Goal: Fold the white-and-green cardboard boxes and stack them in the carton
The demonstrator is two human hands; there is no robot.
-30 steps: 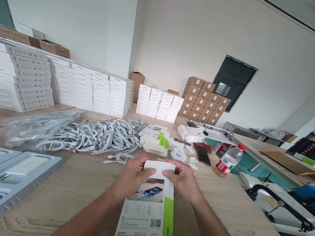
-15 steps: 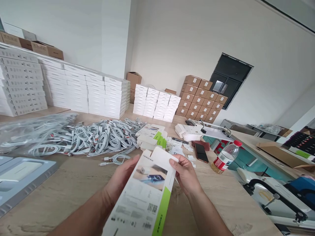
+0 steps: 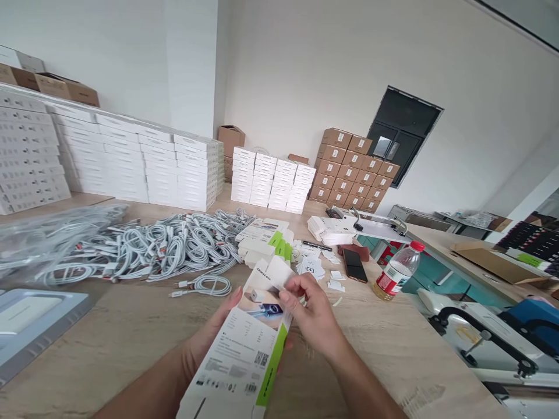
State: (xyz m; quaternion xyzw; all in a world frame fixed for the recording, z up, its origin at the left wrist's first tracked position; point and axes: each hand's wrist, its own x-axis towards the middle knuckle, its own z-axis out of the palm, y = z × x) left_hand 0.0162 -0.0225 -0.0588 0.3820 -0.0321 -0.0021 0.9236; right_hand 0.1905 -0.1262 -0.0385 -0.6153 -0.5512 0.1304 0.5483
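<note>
A white and green printed packaging box [image 3: 231,349], with a photo of a charger and phone on its face, is held tilted between my hands. My left hand [image 3: 209,334] grips its left edge, thumb along the side and the other fingers behind the box. My right hand [image 3: 312,308] is at the upper right edge near the top flap, its thumb and fingers closed on the cardboard. Just beyond the box lie more flat white and green boxes [image 3: 266,238]. A bundled white cable [image 3: 212,285] rests on the wooden table [image 3: 131,337].
A heap of white cables [image 3: 174,238] spreads beside plastic bags [image 3: 56,233]. Stacked white boxes [image 3: 183,169] line the back. At right are a phone [image 3: 354,266], a red-capped bottle [image 3: 398,273] and paper slips [image 3: 336,279]. A grey tray [image 3: 65,308] sits left.
My right hand has slid its grip from the top corner to lower on the box's right edge, with fingers curled more. The box has shifted slightly left, and the view has turned a little.
</note>
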